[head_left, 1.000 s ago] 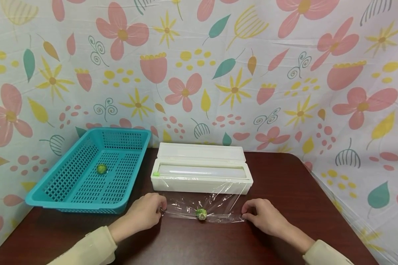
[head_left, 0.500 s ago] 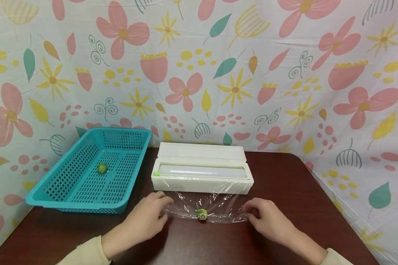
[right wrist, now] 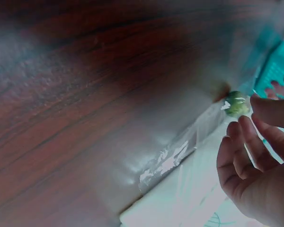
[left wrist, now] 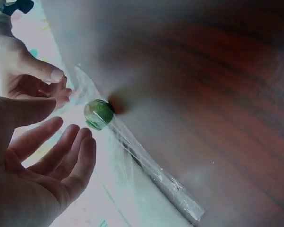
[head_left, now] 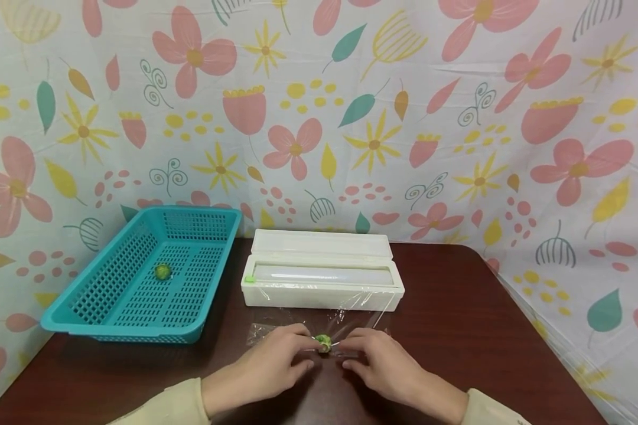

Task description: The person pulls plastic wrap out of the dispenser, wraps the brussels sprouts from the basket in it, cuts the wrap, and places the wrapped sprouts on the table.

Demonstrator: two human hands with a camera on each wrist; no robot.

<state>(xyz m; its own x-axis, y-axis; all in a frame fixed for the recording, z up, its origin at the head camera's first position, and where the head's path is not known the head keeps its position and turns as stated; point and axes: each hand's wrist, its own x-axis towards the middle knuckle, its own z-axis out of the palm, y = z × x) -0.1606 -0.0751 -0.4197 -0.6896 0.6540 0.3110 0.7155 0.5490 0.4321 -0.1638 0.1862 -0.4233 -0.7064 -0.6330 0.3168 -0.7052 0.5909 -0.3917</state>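
A small green fruit (head_left: pixel 324 343) sits at the lower centre of the head view, between the two hands. Clear plastic wrap (left wrist: pixel 173 187) lies against it, stretching from the white box (head_left: pixel 324 298) just above. The left hand (head_left: pixel 268 365) and right hand (head_left: pixel 389 366) reach in from either side, index fingertips right by the fruit; both wrist views show loosely bent fingers with the thumbs apart, grasping nothing. The box stands mid-frame, lid (head_left: pixel 321 243) raised, a roll (head_left: pixel 324 275) inside and a green slider (head_left: pixel 250 278) at its left end. Left of it, a blue basket (head_left: pixel 122 327) holds another fruit (head_left: pixel 162 271). Beneath is a dark brown table (head_left: pixel 436 307); behind, a flowered cloth (head_left: pixel 319 118).
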